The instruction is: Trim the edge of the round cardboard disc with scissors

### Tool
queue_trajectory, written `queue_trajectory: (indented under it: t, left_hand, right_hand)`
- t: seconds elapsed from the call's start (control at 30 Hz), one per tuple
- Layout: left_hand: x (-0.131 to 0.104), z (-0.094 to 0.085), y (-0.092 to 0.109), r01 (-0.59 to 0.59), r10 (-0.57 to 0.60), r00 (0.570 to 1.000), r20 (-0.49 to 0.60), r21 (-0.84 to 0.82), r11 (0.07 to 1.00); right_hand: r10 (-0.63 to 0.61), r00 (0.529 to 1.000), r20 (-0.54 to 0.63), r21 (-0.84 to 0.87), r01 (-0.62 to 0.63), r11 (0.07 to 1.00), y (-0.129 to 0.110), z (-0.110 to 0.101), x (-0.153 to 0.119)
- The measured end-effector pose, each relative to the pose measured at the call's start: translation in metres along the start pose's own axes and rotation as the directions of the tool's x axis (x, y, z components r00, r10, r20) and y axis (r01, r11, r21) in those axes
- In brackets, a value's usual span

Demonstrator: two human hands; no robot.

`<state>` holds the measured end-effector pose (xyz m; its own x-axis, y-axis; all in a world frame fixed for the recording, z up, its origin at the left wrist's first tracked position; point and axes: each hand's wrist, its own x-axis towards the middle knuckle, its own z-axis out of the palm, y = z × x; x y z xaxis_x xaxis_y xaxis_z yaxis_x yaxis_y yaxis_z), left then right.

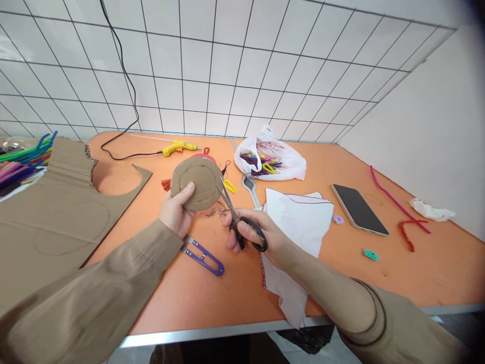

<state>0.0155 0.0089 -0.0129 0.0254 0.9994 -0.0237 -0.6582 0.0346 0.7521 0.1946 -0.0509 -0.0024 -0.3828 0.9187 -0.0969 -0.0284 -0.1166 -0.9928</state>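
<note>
The left hand [177,208] is stretched forward from the lower left, with the sleeve drawn to the wrist. By it the disc [200,178] of cardboard is gripped at its lower left edge, the thumb being laid on the upper face. The disc is held above the table [238,303], near the middle of the view. The right hand [254,230] is brought in from the lower right, over the cloth [297,215]. The scissors [234,216] are gripped by their black handles, and the blades are parted slightly at the disc's right edge; whether the edge is touched cannot be told.
</note>
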Motion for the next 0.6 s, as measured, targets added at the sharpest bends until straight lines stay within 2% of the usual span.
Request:
queue_trajectory:
  t: [0.27, 0.6]
  left_hand:
    - [0.0019, -0.0007, 0.0019, 0.019, -0.019, 1.0, 0.003, -0.01, 1.0]
    - [-0.0033, 0.0022, 0.0007, 0.023, -0.023, 1.0, 0.02, 0.034, 0.999]
  right_hand:
    - [-0.044, 0.999, 0.001, 0.061, 0.044, 0.997, 0.0013, -0.001, -0.002]
    - [-0.03, 0.999, -0.041, 0.081, 0.033, 0.996, 0.0016, -0.0015, -0.0018]
